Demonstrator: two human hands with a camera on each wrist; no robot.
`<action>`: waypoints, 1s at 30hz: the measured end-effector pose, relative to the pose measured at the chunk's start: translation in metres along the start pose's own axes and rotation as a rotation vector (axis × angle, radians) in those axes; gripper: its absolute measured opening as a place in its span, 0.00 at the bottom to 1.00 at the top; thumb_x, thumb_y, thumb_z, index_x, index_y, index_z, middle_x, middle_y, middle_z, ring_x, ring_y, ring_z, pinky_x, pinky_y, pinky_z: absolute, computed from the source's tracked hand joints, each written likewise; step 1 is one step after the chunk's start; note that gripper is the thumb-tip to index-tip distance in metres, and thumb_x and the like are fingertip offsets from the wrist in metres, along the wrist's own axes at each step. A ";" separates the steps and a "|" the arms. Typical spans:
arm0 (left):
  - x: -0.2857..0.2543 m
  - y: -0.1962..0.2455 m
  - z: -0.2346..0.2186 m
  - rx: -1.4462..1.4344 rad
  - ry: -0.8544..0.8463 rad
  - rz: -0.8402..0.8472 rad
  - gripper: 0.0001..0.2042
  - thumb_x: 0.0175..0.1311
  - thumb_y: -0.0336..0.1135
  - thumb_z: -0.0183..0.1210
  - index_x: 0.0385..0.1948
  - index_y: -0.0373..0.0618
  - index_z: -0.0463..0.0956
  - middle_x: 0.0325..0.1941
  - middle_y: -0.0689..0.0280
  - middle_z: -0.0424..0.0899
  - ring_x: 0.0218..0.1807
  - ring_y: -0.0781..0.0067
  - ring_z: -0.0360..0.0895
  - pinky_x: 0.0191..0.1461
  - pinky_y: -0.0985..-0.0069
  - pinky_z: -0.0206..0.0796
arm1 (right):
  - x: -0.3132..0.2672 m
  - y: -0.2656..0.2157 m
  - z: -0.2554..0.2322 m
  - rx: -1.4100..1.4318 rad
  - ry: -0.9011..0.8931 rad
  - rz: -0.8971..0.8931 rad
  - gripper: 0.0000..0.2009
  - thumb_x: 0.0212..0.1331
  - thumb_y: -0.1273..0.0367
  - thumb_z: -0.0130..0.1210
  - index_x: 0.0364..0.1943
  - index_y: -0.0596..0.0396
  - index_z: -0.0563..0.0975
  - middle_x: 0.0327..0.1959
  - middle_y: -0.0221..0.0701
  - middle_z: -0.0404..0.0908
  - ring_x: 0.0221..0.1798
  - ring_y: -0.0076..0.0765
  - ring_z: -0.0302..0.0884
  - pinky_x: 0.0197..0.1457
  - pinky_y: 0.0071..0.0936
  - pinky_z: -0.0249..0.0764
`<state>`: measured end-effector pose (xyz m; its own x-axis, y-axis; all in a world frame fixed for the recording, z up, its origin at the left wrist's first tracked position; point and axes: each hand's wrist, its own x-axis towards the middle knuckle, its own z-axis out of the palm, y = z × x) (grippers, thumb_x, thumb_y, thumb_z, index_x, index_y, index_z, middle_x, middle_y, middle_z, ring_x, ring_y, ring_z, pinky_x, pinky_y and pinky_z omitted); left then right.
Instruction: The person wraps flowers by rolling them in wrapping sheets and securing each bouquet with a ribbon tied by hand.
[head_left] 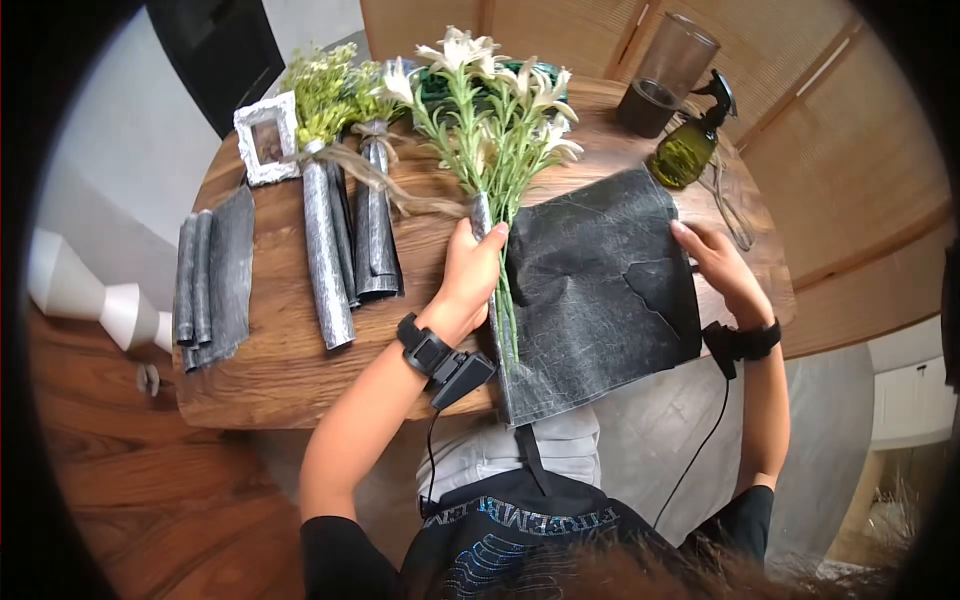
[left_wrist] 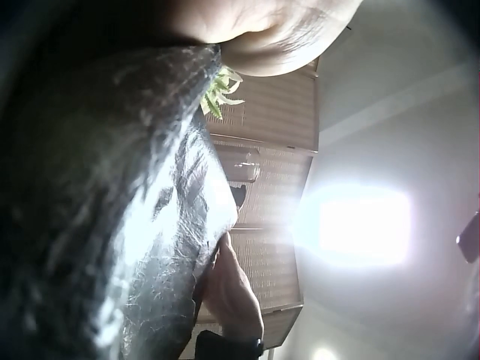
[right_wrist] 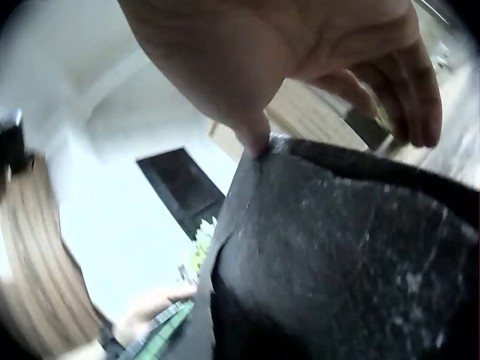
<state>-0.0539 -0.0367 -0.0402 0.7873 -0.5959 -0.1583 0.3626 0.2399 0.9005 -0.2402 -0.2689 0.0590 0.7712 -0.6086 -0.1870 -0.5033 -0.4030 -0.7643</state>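
My left hand (head_left: 472,272) grips the green stems (head_left: 508,320) of a bunch of white lilies (head_left: 490,130) together with the rolled left edge of a dark grey, crinkled wrapping sheet (head_left: 590,300). The blooms stand out past the sheet's far edge. My right hand (head_left: 728,270) pinches the sheet's right edge and holds it spread out. A jagged tear line runs near that side. Seen from the right wrist, the thumb presses on the sheet's edge (right_wrist: 322,247) while the other fingers (right_wrist: 416,97) extend beyond it. The left wrist view shows the sheet's shiny surface (left_wrist: 180,217) close up.
On the wooden table (head_left: 270,390), two grey-wrapped bouquets (head_left: 325,255) tied with ribbon (head_left: 360,175) lie left of the lilies. Rolled grey sheets (head_left: 212,280) and a white photo frame (head_left: 267,140) are farther left. A tall glass (head_left: 668,75) and a green spray bottle (head_left: 688,145) stand back right.
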 end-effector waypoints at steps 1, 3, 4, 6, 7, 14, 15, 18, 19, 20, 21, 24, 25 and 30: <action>0.000 0.001 0.001 -0.021 -0.013 0.015 0.09 0.67 0.30 0.51 0.45 0.36 0.68 0.41 0.65 0.76 0.41 0.78 0.70 0.48 0.77 0.63 | -0.004 -0.008 -0.009 0.077 -0.143 0.093 0.31 0.61 0.47 0.52 0.49 0.67 0.74 0.39 0.34 0.78 0.38 0.25 0.72 0.38 0.24 0.69; 0.000 0.001 0.001 -0.036 -0.018 0.032 0.08 0.66 0.30 0.52 0.42 0.36 0.67 0.37 0.66 0.73 0.37 0.79 0.67 0.45 0.78 0.62 | -0.004 -0.010 -0.011 0.109 -0.140 0.146 0.28 0.61 0.48 0.53 0.45 0.65 0.75 0.36 0.31 0.77 0.36 0.21 0.70 0.36 0.22 0.67; 0.000 0.001 0.001 -0.030 -0.010 0.031 0.09 0.66 0.30 0.52 0.42 0.36 0.67 0.36 0.67 0.73 0.36 0.80 0.66 0.43 0.78 0.62 | -0.005 -0.012 -0.010 0.157 -0.129 0.209 0.26 0.61 0.49 0.54 0.42 0.64 0.77 0.33 0.28 0.77 0.33 0.18 0.68 0.33 0.19 0.65; -0.001 0.003 0.000 -0.014 -0.029 0.009 0.10 0.68 0.30 0.51 0.47 0.35 0.68 0.43 0.66 0.76 0.43 0.79 0.70 0.51 0.78 0.62 | -0.007 -0.025 -0.002 0.147 -0.164 0.043 0.20 0.60 0.54 0.57 0.32 0.61 0.77 0.27 0.22 0.74 0.28 0.15 0.65 0.28 0.17 0.60; -0.001 0.004 0.001 -0.007 -0.016 0.002 0.10 0.67 0.30 0.51 0.46 0.36 0.69 0.42 0.66 0.76 0.42 0.79 0.70 0.50 0.77 0.63 | -0.003 -0.024 -0.006 0.046 -0.193 -0.010 0.16 0.59 0.59 0.58 0.30 0.60 0.78 0.24 0.20 0.74 0.25 0.14 0.65 0.26 0.16 0.60; 0.004 -0.001 0.000 0.450 0.040 0.128 0.13 0.64 0.34 0.54 0.42 0.32 0.68 0.34 0.62 0.76 0.37 0.74 0.71 0.45 0.74 0.65 | -0.041 -0.110 0.007 0.049 -0.151 -0.083 0.14 0.57 0.65 0.60 0.23 0.62 0.74 0.19 0.16 0.69 0.22 0.12 0.61 0.23 0.18 0.56; 0.001 0.005 0.000 0.555 0.044 0.160 0.13 0.64 0.34 0.53 0.42 0.31 0.68 0.35 0.53 0.78 0.39 0.63 0.75 0.46 0.69 0.66 | -0.042 -0.113 0.005 -0.030 -0.131 -0.109 0.14 0.57 0.65 0.60 0.22 0.62 0.74 0.18 0.17 0.67 0.22 0.12 0.60 0.23 0.18 0.57; -0.002 0.008 0.002 0.655 0.056 0.206 0.13 0.64 0.34 0.52 0.42 0.31 0.67 0.38 0.45 0.78 0.44 0.48 0.76 0.48 0.63 0.65 | -0.045 -0.128 0.011 -0.150 -0.110 -0.206 0.15 0.55 0.65 0.62 0.22 0.62 0.71 0.17 0.19 0.61 0.22 0.15 0.57 0.24 0.22 0.58; -0.001 0.007 0.002 0.682 0.049 0.241 0.13 0.65 0.34 0.52 0.43 0.32 0.67 0.41 0.42 0.77 0.48 0.41 0.74 0.49 0.61 0.65 | -0.048 -0.141 0.021 -0.130 -0.087 -0.277 0.16 0.54 0.65 0.62 0.21 0.63 0.71 0.16 0.20 0.61 0.21 0.17 0.58 0.24 0.24 0.58; -0.001 0.007 0.000 0.687 0.048 0.247 0.13 0.65 0.34 0.52 0.43 0.32 0.67 0.41 0.42 0.77 0.48 0.41 0.74 0.49 0.61 0.65 | -0.049 -0.151 0.031 -0.107 -0.061 -0.347 0.17 0.53 0.65 0.63 0.20 0.63 0.70 0.15 0.22 0.61 0.20 0.20 0.58 0.24 0.26 0.59; -0.001 0.007 -0.001 0.665 0.030 0.276 0.14 0.64 0.33 0.52 0.42 0.28 0.65 0.39 0.37 0.76 0.47 0.36 0.73 0.50 0.57 0.65 | -0.046 -0.154 0.042 -0.127 -0.021 -0.429 0.16 0.54 0.65 0.61 0.21 0.64 0.70 0.14 0.23 0.62 0.20 0.22 0.58 0.24 0.28 0.59; 0.006 -0.002 -0.002 0.605 -0.020 0.435 0.18 0.66 0.39 0.50 0.43 0.28 0.64 0.36 0.38 0.78 0.42 0.34 0.75 0.48 0.55 0.67 | -0.052 -0.213 0.068 -0.479 -0.339 -0.389 0.15 0.59 0.69 0.57 0.48 0.63 0.76 0.31 0.26 0.78 0.33 0.18 0.70 0.36 0.19 0.68; 0.005 0.002 -0.005 0.579 -0.035 0.432 0.18 0.66 0.39 0.50 0.43 0.28 0.64 0.36 0.39 0.78 0.42 0.34 0.75 0.48 0.55 0.67 | -0.053 -0.225 0.074 -0.330 -0.553 -0.449 0.19 0.61 0.68 0.55 0.54 0.65 0.73 0.34 0.32 0.80 0.35 0.22 0.75 0.38 0.19 0.71; -0.046 0.007 -0.073 0.428 -0.048 0.395 0.19 0.66 0.40 0.49 0.45 0.29 0.64 0.36 0.40 0.78 0.42 0.36 0.75 0.47 0.56 0.68 | -0.027 -0.207 0.071 0.222 -0.701 -0.553 0.19 0.69 0.63 0.42 0.50 0.67 0.74 0.31 0.41 0.82 0.29 0.32 0.82 0.31 0.23 0.77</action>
<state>-0.0508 0.0483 -0.0564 0.7947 -0.5608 0.2323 -0.1954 0.1260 0.9726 -0.1296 -0.1206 0.1784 0.9761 0.2145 -0.0351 0.0384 -0.3292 -0.9435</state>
